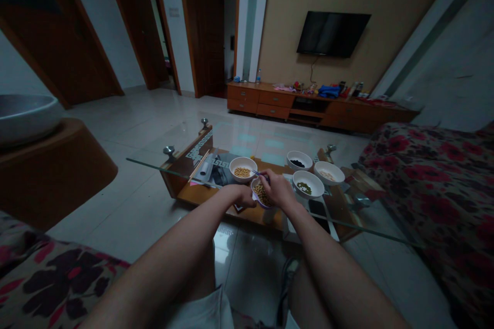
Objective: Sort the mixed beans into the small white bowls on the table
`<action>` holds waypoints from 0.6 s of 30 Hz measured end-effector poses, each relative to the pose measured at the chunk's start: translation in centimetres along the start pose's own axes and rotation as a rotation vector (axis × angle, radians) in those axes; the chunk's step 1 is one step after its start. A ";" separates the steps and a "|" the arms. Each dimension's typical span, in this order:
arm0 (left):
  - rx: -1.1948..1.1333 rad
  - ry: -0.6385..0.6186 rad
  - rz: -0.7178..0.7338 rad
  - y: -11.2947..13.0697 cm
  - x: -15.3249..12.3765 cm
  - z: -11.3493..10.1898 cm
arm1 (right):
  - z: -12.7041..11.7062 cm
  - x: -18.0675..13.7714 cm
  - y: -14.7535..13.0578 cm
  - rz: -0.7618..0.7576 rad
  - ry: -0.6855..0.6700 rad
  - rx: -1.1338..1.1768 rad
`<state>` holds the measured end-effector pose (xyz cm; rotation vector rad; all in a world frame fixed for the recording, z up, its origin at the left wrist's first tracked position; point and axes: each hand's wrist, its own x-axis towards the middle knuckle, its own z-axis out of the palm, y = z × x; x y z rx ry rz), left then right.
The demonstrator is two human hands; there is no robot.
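My left hand point(247, 196) is closed on the near left edge of a small bowl point(254, 199) with a purplish rim. Mixed tan and darker beans point(263, 196) fill this bowl. Between the fingers of my right hand point(277, 188) is a thin pair of tweezers point(259, 173), its tip pointing left near the rim of a white bowl point(243, 161) just beyond. Yellow beans point(242, 172) lie in that white bowl. To the right stand three more white bowls: one with black beans point(297, 163), one with green beans point(304, 187), one with pale pieces point(327, 175).
The bowls stand on a glass-topped table point(154, 164) with a wooden shelf below. A dark phone point(317, 208) lies right of my right hand. Floral-covered seats point(405, 175) flank the table. A wooden cabinet point(278, 98) and a television point(334, 34) are at the back wall.
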<state>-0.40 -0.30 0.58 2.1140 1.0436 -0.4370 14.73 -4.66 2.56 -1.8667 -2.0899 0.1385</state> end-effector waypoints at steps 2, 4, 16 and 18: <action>-0.003 -0.004 -0.004 0.0 -0.1 -0.1 | -0.5 -0.6 0.0 -0.004 0.005 0.017; -0.002 -0.006 -0.003 0.0 -0.2 -0.2 | -0.8 -1.6 0.2 -0.020 0.044 0.031; 0.108 0.020 0.024 0.1 -0.6 -0.5 | 5.6 -14.5 5.6 -0.441 -0.546 -0.061; 0.105 0.014 0.009 0.2 -0.8 -0.5 | 7.2 -15.8 8.7 -0.271 -0.635 -0.096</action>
